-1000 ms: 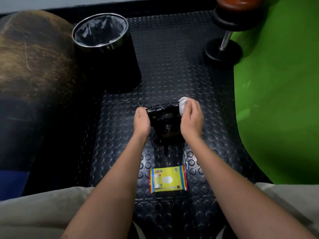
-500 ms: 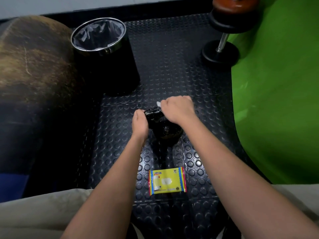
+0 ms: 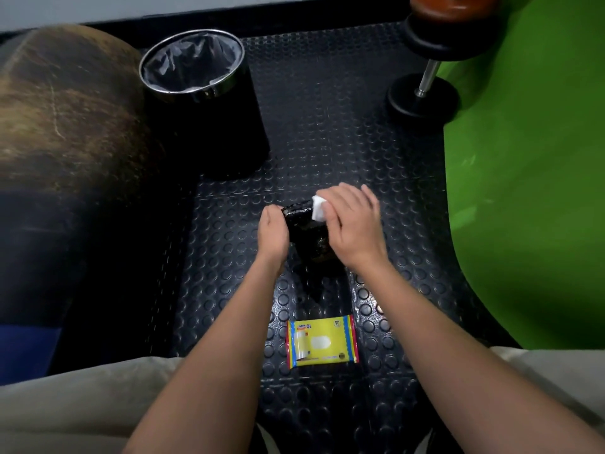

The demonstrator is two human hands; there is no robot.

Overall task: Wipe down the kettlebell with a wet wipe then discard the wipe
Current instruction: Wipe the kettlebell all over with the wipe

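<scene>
right hand (image 3: 352, 224) slid right, wipe (image 3: 318, 208) on kettlebell (image 3: 306, 231) (left hand (image 3: 273, 232) grips).

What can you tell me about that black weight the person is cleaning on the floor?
The glossy black kettlebell stands on the studded black rubber floor mat, between the person's hands. Its surface looks wet or shiny. The left hand grips its handle's left end; the right hand presses a white wet wipe against the handle's right end.

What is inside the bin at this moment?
The bin holds a dark crumpled liner; no wipe shows in the part visible. Its bottom is hidden by the liner's folds. The wipe is under the right hand.
</scene>
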